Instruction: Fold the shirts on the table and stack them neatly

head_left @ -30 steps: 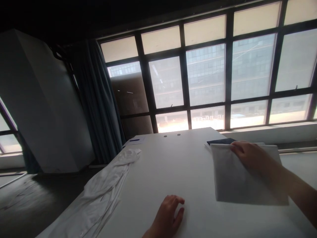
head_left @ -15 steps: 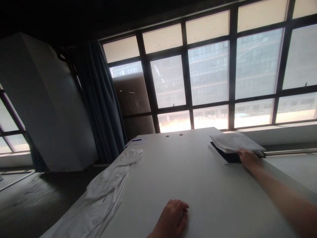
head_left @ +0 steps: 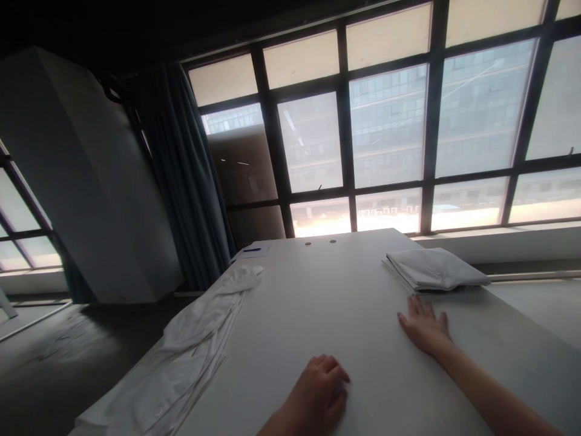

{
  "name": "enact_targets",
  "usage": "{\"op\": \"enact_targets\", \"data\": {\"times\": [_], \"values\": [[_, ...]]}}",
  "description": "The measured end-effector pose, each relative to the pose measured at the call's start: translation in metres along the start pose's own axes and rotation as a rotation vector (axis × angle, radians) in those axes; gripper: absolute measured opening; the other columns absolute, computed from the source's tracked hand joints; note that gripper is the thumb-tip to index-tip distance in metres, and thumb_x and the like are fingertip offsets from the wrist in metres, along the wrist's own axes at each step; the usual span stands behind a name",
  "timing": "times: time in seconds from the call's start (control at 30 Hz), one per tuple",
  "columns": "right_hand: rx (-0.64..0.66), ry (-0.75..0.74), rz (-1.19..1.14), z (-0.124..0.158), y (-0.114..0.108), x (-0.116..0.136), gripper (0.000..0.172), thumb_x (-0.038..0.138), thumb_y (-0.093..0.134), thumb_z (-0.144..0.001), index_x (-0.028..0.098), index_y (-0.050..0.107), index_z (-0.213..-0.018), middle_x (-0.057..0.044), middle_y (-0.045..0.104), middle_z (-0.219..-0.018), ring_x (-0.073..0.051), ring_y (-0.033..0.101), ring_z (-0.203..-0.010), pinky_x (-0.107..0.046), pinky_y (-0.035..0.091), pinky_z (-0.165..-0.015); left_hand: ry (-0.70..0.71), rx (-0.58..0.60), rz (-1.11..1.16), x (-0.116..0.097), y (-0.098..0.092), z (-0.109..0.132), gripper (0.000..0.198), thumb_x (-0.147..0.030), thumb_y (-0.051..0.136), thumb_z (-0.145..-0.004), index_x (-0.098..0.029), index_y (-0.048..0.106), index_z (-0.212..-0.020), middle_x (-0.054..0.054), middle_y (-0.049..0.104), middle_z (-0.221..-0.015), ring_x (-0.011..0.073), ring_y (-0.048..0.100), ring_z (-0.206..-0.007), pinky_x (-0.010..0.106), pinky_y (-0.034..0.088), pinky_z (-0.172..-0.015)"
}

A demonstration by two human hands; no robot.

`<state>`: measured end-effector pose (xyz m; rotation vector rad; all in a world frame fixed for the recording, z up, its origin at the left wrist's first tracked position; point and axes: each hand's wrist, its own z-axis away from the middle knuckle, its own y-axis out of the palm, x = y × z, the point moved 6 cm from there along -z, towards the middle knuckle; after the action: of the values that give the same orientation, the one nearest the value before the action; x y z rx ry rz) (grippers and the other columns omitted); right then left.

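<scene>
My right hand (head_left: 425, 326) lies palm down on the white table with its fingers spread, holding nothing. Just beyond its fingertips is a pile of folded white cloth (head_left: 436, 268), probably garments, at the table's right side. My left hand (head_left: 320, 387) rests on the table near the front, its fingers loosely bent and the thumb a little apart, with nothing seen in it. Along the left edge lies a long stack of white button shirts (head_left: 200, 324), nearest to my left hand but not touched by it.
The white table (head_left: 308, 303) stretches away toward tall windows. A blue pen (head_left: 252, 249) lies on a paper sheet (head_left: 261, 253) at the far left corner. Two round holes are near the far edge. A dark blue curtain (head_left: 186, 181) and a pillar (head_left: 109, 194) stand on the left.
My right hand has let go of the white cloth on the right pile and drawn back onto the table, fingers spread. The cloth now covers the dark piece. My left hand has barely moved.
</scene>
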<state>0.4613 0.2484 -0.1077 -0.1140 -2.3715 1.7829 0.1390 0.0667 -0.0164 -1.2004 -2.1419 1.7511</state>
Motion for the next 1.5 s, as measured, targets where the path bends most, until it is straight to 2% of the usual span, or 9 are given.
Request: {"op": "enact_targets", "data": {"times": [0.2,0.37,0.5,0.63,0.8,1.03,1.27,1.4,1.5], "values": [[0.005,-0.392,-0.177,0.073,-0.020,0.098,0.062,0.051,0.036,-0.095,0.019,0.051,-0.146,-0.016,0.041,-0.157,-0.044,0.031,-0.145,-0.074,0.013,-0.111,-0.068,0.088,-0.031,0.008,-0.057,0.001,0.028,-0.026,0.069,-0.084,-0.031,0.066,-0.111,0.001,0.071,-0.107,0.0204,0.068,-0.095,0.030,0.051,-0.087],[0.059,-0.543,-0.308,0.087,-0.034,0.113,0.059,0.056,0.039,-0.097,0.026,0.051,-0.146,-0.012,0.044,-0.156,-0.039,0.034,-0.146,-0.069,0.019,-0.115,-0.405,-0.167,-0.230,0.109,-0.148,0.027,0.030,-0.038,0.053,-0.094,-0.022,0.066,-0.115,0.008,0.070,-0.115,0.0253,0.065,-0.107,0.038,0.048,-0.098],[0.115,-0.552,-0.316,0.082,-0.042,0.109,0.058,0.054,0.040,-0.097,0.025,0.051,-0.146,-0.010,0.043,-0.156,-0.036,0.033,-0.147,-0.065,0.018,-0.117,-0.683,-0.217,-0.377,0.194,-0.199,0.076,0.038,-0.043,0.044,-0.094,-0.020,0.063,-0.116,0.007,0.068,-0.121,0.0248,0.062,-0.115,0.035,0.047,-0.099],[0.183,-0.519,-0.300,0.082,-0.046,0.110,0.060,0.054,0.041,-0.095,0.025,0.050,-0.147,-0.009,0.039,-0.159,-0.036,0.029,-0.148,-0.063,0.013,-0.119,-0.982,-0.286,-0.491,0.238,-0.217,0.132,0.047,-0.039,0.049,-0.086,-0.012,0.059,-0.123,0.016,0.065,-0.125,0.0334,0.062,-0.113,0.042,0.048,-0.093],[0.228,-0.511,-0.305,0.083,-0.046,0.111,0.062,0.056,0.039,-0.095,0.025,0.048,-0.149,-0.008,0.036,-0.160,-0.034,0.025,-0.150,-0.060,0.010,-0.120,-1.164,-0.340,-0.567,0.254,-0.211,0.161,0.038,-0.039,0.046,-0.090,-0.015,0.067,-0.110,0.016,0.071,-0.112,0.0316,0.067,-0.098,0.038,0.048,-0.082],[0.207,-0.517,-0.318,0.082,-0.044,0.107,0.062,0.057,0.039,-0.095,0.026,0.049,-0.148,-0.007,0.037,-0.160,-0.035,0.027,-0.149,-0.060,0.011,-0.120,-1.062,-0.545,-0.713,0.227,-0.244,0.144,0.036,-0.037,0.039,-0.096,-0.017,0.062,-0.116,0.013,0.069,-0.116,0.0317,0.063,-0.107,0.041,0.042,-0.086],[0.156,-0.505,-0.426,0.080,-0.041,0.106,0.056,0.051,0.047,-0.092,0.024,0.057,-0.140,-0.009,0.047,-0.154,-0.035,0.033,-0.147,-0.061,0.013,-0.120,-0.520,-0.881,-0.663,0.117,-0.282,0.087,0.023,-0.037,0.043,-0.095,-0.019,0.058,-0.092,0.005,0.064,-0.085,0.0247,0.062,-0.082,0.036,0.042,-0.081],[0.083,-0.441,-0.647,0.070,-0.043,0.097,0.047,0.039,0.036,-0.096,0.021,0.060,-0.132,-0.012,0.062,-0.139,-0.030,0.051,-0.135,-0.056,0.027,-0.118,-0.262,-0.753,-0.493,0.051,-0.236,0.043,0.016,-0.030,0.045,-0.096,-0.022,0.056,-0.087,0.004,0.060,-0.081,0.0231,0.057,-0.078,0.034,0.044,-0.076],[-0.001,-0.398,-0.852,0.063,-0.053,0.088,0.046,0.041,0.030,-0.099,0.019,0.061,-0.125,-0.014,0.067,-0.128,-0.026,0.061,-0.123,-0.046,0.044,-0.109,-0.047,-0.455,-0.366,0.007,-0.152,0.012,0.012,-0.019,0.047,-0.093,-0.022,0.059,-0.089,0.005,0.064,-0.087,0.0226,0.059,-0.084,0.034,0.045,-0.080]]}}
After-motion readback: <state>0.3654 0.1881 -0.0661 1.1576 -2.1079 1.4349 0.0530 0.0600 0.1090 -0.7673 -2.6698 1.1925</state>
